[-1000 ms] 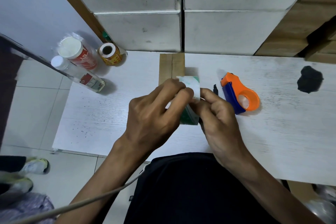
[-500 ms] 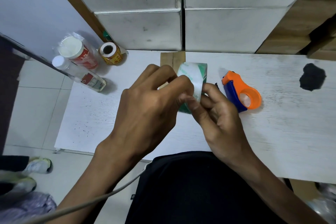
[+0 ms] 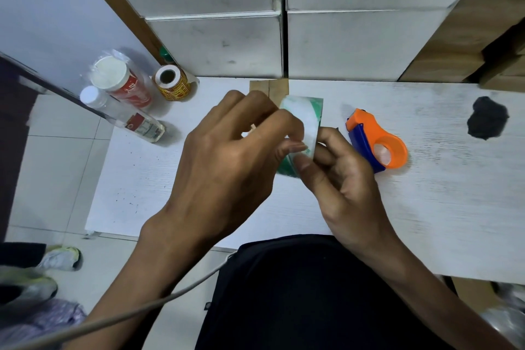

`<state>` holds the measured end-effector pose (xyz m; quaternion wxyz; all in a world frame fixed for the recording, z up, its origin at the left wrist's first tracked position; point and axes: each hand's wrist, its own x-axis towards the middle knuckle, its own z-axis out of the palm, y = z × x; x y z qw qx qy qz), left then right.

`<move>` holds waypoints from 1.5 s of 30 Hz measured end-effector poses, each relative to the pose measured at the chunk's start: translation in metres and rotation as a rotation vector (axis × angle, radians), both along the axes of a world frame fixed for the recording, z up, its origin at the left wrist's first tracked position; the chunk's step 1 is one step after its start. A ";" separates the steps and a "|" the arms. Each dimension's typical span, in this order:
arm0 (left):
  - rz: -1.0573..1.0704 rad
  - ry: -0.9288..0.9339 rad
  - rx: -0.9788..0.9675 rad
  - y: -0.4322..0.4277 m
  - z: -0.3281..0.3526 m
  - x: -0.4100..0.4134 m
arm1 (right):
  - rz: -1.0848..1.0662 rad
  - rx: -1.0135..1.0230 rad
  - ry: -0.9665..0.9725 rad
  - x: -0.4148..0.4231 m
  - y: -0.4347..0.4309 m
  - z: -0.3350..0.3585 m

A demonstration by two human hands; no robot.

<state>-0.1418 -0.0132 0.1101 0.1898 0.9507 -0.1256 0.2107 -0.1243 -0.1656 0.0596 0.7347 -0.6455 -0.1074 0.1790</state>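
A clear tape roll with green print (image 3: 308, 113) is held above the middle of the white table (image 3: 426, 207). My left hand (image 3: 227, 162) grips the roll from the left, its thumb on the roll's outer face. My right hand (image 3: 338, 176) holds it from the right, with its thumb pressed on the tape's surface near the lower edge. Much of the roll is hidden behind my fingers. An orange and blue tape dispenser (image 3: 375, 140) lies on the table just right of my right hand.
A small cardboard piece (image 3: 268, 86) lies at the table's back edge, behind the roll. At the back left are a red-labelled jar (image 3: 119, 81), a clear bottle (image 3: 125, 115) and a yellow label roll (image 3: 172, 82). A black lump (image 3: 487, 121) sits far right. White boxes (image 3: 341, 45) stand behind.
Both hands have raised the tape roll toward me and turned it. My left hand has shifted left and upward over the roll; my right thumb has slid along the tape's face.
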 end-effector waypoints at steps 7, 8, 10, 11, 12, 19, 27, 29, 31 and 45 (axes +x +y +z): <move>-0.010 0.054 0.023 0.001 -0.006 -0.007 | -0.011 0.009 -0.053 0.000 -0.003 -0.002; -0.015 0.057 0.032 0.001 -0.007 -0.007 | -0.003 0.025 -0.045 -0.001 -0.003 -0.002; -0.027 0.043 0.053 0.002 -0.009 -0.006 | 0.022 0.071 -0.012 -0.001 -0.004 -0.003; -0.032 0.021 0.068 0.002 -0.010 -0.006 | 0.040 0.107 0.016 0.000 -0.005 -0.003; -0.034 -0.010 0.084 0.003 -0.010 -0.006 | 0.059 0.155 0.047 0.000 -0.006 -0.003; -0.050 -0.170 0.143 0.004 -0.016 -0.009 | 0.039 0.276 0.160 0.000 -0.006 -0.001; -0.003 0.048 -0.094 0.005 -0.081 -0.026 | 0.211 -0.054 0.184 -0.002 -0.013 -0.044; 0.004 0.082 -0.021 0.010 -0.112 -0.025 | 0.274 -0.190 0.154 0.004 -0.011 -0.070; 0.007 0.139 0.037 0.014 -0.139 -0.021 | 0.309 -0.293 0.104 0.010 -0.008 -0.096; -0.031 0.372 -0.012 0.018 -0.196 -0.009 | 0.146 -0.420 0.142 0.011 -0.006 -0.162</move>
